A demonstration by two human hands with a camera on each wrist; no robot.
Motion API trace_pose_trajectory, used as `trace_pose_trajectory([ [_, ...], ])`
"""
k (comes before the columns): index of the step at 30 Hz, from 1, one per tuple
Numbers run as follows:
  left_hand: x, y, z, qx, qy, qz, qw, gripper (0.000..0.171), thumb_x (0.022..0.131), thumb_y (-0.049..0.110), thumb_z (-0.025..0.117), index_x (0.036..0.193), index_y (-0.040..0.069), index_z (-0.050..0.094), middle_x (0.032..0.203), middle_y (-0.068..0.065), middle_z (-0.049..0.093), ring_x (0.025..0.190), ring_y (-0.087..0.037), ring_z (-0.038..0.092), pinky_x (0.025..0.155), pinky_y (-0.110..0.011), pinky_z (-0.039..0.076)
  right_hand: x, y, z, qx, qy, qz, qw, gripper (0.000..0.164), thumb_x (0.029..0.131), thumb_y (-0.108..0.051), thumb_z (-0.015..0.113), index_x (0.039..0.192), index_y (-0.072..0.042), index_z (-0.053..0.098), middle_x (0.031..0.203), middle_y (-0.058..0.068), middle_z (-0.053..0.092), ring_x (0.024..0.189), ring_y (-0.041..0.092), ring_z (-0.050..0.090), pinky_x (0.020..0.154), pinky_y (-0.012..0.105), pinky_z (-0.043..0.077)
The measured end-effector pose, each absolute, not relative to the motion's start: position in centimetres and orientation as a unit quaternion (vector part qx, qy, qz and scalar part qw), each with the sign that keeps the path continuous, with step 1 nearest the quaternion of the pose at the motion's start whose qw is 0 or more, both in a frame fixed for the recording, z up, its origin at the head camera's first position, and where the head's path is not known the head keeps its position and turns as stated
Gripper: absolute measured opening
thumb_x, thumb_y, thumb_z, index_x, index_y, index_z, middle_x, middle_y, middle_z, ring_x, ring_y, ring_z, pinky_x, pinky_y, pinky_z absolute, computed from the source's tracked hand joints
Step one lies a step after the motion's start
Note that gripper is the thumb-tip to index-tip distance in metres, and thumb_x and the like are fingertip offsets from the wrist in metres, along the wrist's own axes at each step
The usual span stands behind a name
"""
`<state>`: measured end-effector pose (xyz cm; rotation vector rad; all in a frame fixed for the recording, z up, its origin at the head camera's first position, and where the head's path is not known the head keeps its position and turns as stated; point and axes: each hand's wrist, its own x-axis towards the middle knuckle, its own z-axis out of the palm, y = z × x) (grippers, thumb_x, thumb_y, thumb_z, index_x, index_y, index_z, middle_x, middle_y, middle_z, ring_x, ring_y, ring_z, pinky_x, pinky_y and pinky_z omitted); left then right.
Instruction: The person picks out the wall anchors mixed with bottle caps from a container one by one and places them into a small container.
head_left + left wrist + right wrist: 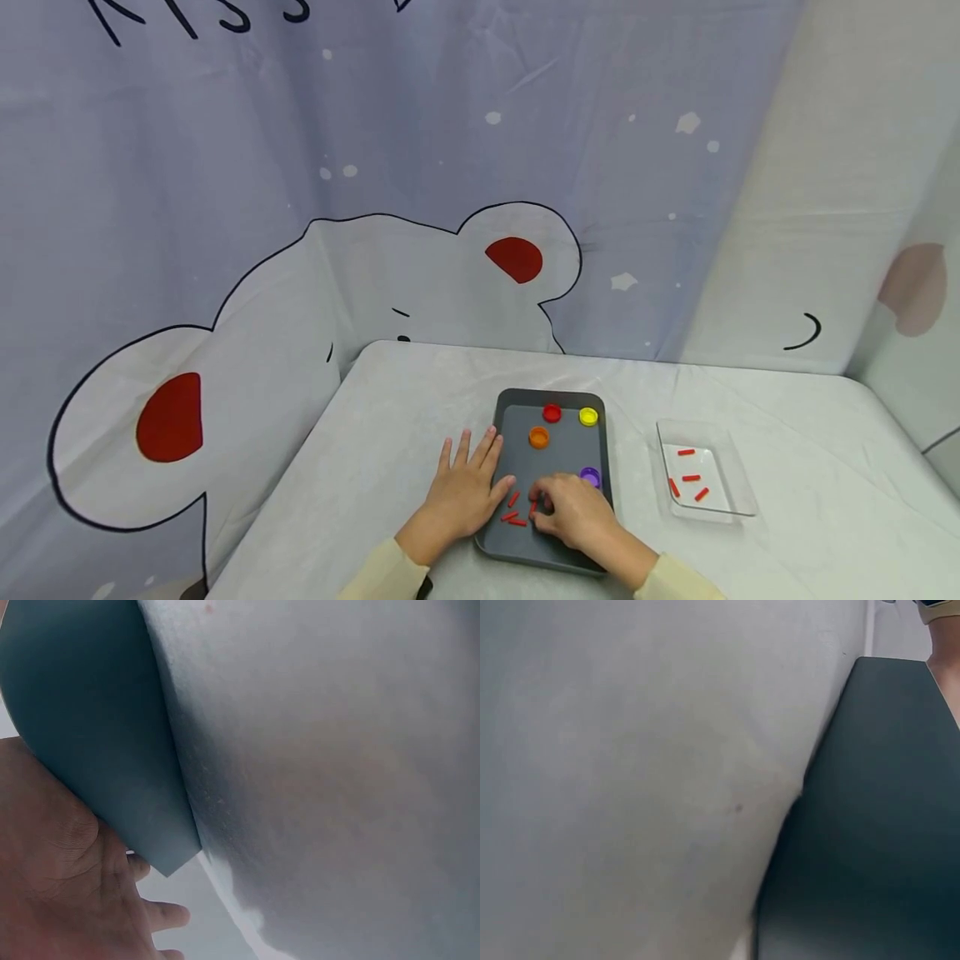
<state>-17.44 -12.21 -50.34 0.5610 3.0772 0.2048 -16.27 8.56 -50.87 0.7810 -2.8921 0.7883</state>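
Observation:
A dark grey tray [517, 417] lies lengthwise on the table. My left hand [459, 493] spreads over its left rim, fingers straight; the left wrist view shows that palm [60, 855] against the tray's outer side [97, 727]. Over the tray's near half, my right hand [576, 510] pinches a short red stick [533, 507] between thumb and fingers. Three more red sticks [513, 499] lie between the hands. A purple cap [590, 475] sits just beyond the right hand, partly hidden by it. In the right wrist view, the tray's side [870, 817] fills the right part.
Toward the tray's far end are a red cap [552, 412], a yellow cap [588, 416] and an orange cap [538, 437]. Right of the tray stands a clear plastic box [738, 487] with several red sticks [691, 478] inside. A printed curtain [420, 275] hangs behind the white-covered table [405, 400].

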Motion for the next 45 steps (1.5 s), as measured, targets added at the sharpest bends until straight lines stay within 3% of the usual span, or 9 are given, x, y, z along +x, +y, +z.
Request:
trace_pose_trajectory([
  [16, -17.5, -12.2, -50.3, 0.176, 0.982, 0.064, 0.009, 0.068, 0.107, 0.054, 0.037, 0.160, 0.013, 0.032, 0.168, -0.002, 0.023, 0.153, -0.043, 0.018, 0.120, -0.065, 0.011, -16.5, 9.0, -50.7, 0.271, -0.915, 0.299, -0.009, 0.016, 0.077, -0.011, 0.081, 0.090, -0.013, 0.075, 0.065, -0.013, 0.051, 0.058, 0.000, 0.043, 0.052, 0.022, 0.038],
  [29, -17.7, -12.4, -51.0, 0.177, 0.982, 0.066, 0.000, 0.069, 0.106, 0.058, 0.033, 0.161, 0.015, 0.031, 0.168, -0.001, 0.023, 0.153, -0.042, 0.018, 0.120, -0.065, 0.011, -16.3, 9.7, -49.7, 0.265, -0.906, 0.329, 0.014, 0.014, 0.077, -0.010, 0.080, 0.089, -0.012, 0.074, 0.066, -0.013, 0.055, 0.059, -0.003, 0.045, 0.055, 0.021, 0.041],
  [40, -17.8, -12.4, -51.0, 0.181, 0.981, 0.069, -0.006, 0.068, 0.106, 0.057, 0.035, 0.161, 0.015, 0.032, 0.168, -0.001, 0.023, 0.153, -0.042, 0.019, 0.120, -0.065, 0.011, -15.9, 14.3, -46.2, 0.195, -0.896, 0.397, 0.048, 0.018, 0.080, -0.005, 0.079, 0.096, -0.009, 0.074, 0.070, -0.014, 0.056, 0.060, -0.002, 0.050, 0.056, 0.021, 0.046],
  [45, -17.7, -12.4, -51.1, 0.182, 0.981, 0.072, -0.003, 0.068, 0.107, 0.055, 0.034, 0.161, 0.014, 0.031, 0.168, -0.002, 0.022, 0.153, -0.043, 0.018, 0.120, -0.065, 0.011, -15.4, 17.1, -45.3, 0.153, -0.903, 0.395, 0.074, 0.020, 0.080, -0.006, 0.079, 0.098, -0.013, 0.075, 0.071, -0.016, 0.057, 0.063, -0.002, 0.052, 0.060, 0.021, 0.046],
])
